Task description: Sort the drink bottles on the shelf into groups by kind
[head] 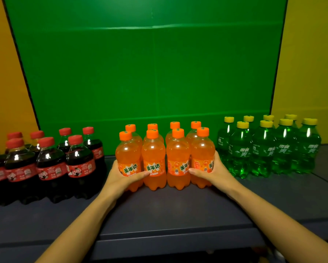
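Observation:
Three groups of small bottles stand on the dark shelf (159, 209). Several dark cola bottles (51, 168) with red caps are at the left. Several orange soda bottles (153, 158) with orange caps stand in two rows in the middle. Several green soda bottles (263, 149) with yellow caps are at the right. My left hand (121, 177) wraps round the leftmost front orange bottle, thumb across its label. My right hand (214, 171) wraps round the rightmost front orange bottle, thumb on the label. Both hands squeeze the orange group from its two sides.
A green back panel (149, 73) rises behind the bottles, with yellow walls (311, 63) on both sides. Gaps separate the orange group from the cola and green groups. The shelf's front edge (168, 236) runs below my forearms.

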